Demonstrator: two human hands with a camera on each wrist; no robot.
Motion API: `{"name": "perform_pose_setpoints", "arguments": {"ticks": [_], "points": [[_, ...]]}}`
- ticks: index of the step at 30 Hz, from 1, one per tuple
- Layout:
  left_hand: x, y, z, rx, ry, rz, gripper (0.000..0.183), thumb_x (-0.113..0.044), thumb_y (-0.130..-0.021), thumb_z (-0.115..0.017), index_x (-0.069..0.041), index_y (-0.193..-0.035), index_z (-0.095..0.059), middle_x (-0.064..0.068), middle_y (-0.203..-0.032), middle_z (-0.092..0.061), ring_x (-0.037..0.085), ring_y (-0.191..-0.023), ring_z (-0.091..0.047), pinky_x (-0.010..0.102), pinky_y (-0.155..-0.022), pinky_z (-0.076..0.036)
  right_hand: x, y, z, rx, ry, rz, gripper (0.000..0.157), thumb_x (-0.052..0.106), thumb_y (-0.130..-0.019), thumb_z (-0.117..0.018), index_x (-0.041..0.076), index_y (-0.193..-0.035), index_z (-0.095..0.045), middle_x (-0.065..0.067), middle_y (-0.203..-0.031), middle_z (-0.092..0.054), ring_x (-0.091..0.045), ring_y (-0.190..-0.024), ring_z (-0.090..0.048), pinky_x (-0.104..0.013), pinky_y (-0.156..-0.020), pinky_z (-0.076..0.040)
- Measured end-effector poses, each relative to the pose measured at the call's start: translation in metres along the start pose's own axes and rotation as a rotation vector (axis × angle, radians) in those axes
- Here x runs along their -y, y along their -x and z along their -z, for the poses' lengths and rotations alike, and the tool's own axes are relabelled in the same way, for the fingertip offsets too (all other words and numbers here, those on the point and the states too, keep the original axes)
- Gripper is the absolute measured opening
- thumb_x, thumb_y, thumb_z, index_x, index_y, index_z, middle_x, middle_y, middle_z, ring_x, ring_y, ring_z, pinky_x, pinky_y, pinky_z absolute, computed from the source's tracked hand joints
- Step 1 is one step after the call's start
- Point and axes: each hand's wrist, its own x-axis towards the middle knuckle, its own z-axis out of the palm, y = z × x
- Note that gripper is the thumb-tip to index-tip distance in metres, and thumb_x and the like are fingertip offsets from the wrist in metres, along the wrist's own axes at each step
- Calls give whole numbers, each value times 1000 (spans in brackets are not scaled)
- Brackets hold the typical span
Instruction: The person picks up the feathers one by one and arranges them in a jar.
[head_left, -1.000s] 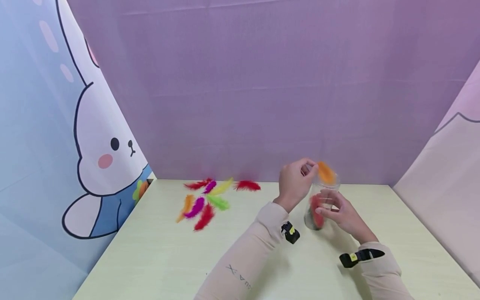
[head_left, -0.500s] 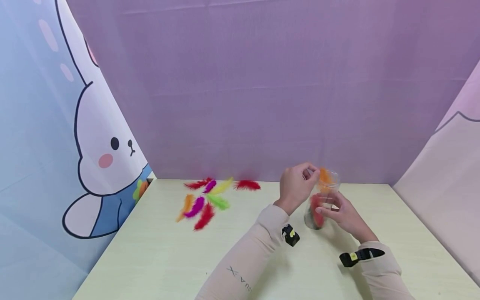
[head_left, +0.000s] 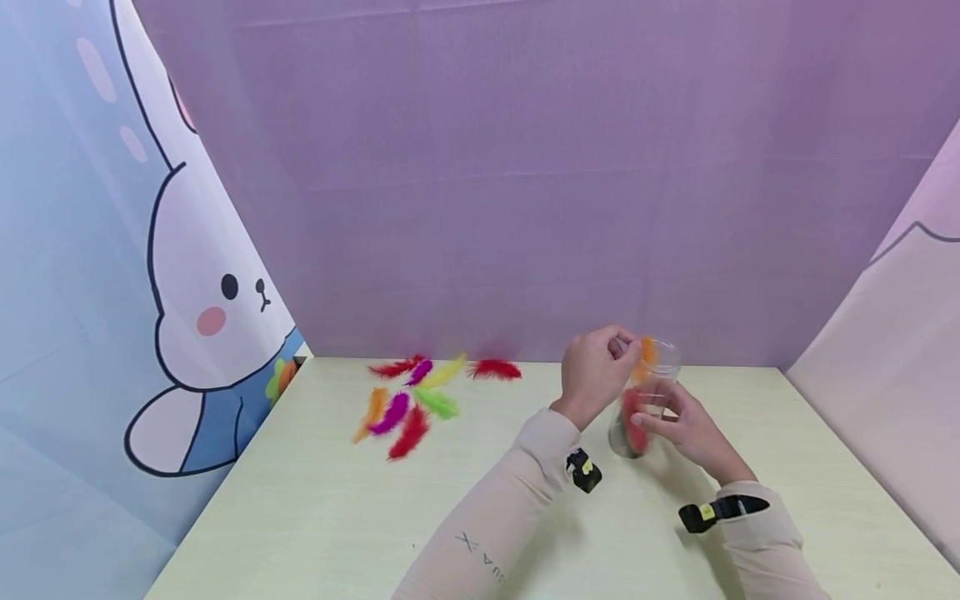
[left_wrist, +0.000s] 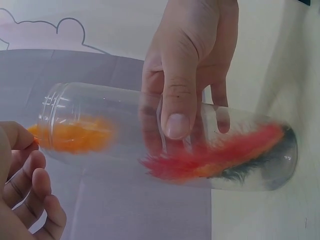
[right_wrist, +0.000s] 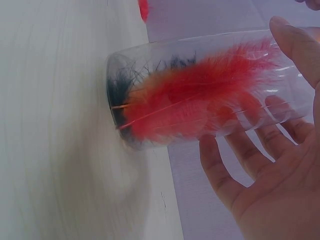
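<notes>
My left hand [head_left: 596, 372] pinches an orange feather [left_wrist: 82, 135] by its tip at the mouth of a clear jar [head_left: 664, 360]. Most of that feather hangs inside the neck. Around the jar's side curl the thumb and fingers of my right hand [head_left: 693, 429], holding it on the table. Through the clear wall, red and dark feathers [right_wrist: 185, 100] show at the bottom, with some orange among them. In the left wrist view the right thumb lies across the jar's middle.
Left of the jar, several loose feathers lie on the pale table [head_left: 337, 517]: a yellow feather [head_left: 444, 373], a green feather [head_left: 437, 405], a red feather [head_left: 409, 433], plus purple and orange ones. A purple cloth [head_left: 480, 208] hangs behind the table.
The left hand has come down slightly, and the orange feather has gone from above the rim to inside the jar's neck. My right hand and the jar stay in place.
</notes>
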Motion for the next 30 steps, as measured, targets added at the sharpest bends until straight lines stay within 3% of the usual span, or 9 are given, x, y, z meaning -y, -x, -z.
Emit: {"name": "perform_pose_setpoints", "arguments": {"ticks": [12,19,24,30], "points": [[-3,2,-4,19,-8,34,13,-32,-97,-67,-22,-92,-75,-16,-63,-59,-2,-56,-50,17,-52,-39,-1,0,1,7,8,-34,65,27,-97,-72,8,-150,-39,-21,-141,-55,-8,-112,-62,-30,-90,-53],[1,2,-4,34,-24,51,13,-35,-97,-67,-25,-96,-75,-15,-64,-61,-3,-56,-51,17,-52,-40,-2,-2,1,0,15,-38,68,28,-96,-73,8,-152,-38,-20,-142,-53,-5,-111,-59,-27,-89,-53],[4,2,-4,24,-30,51,13,-35,-96,-67,-25,-96,-75,-15,-66,-63,-4,-57,-51,16,-54,-39,-2,-2,1,-5,27,-11,65,25,-96,-73,5,-149,-41,-21,-141,-54,-2,-110,-59,-24,-88,-53],[7,4,-1,18,-15,59,14,-34,-97,-67,-24,-95,-74,-14,-67,-62,-2,-58,-52,18,-54,-40,-4,-2,0,1,6,23,60,23,-96,-73,5,-145,-44,-20,-138,-58,-7,-111,-62,-24,-88,-54]]}}
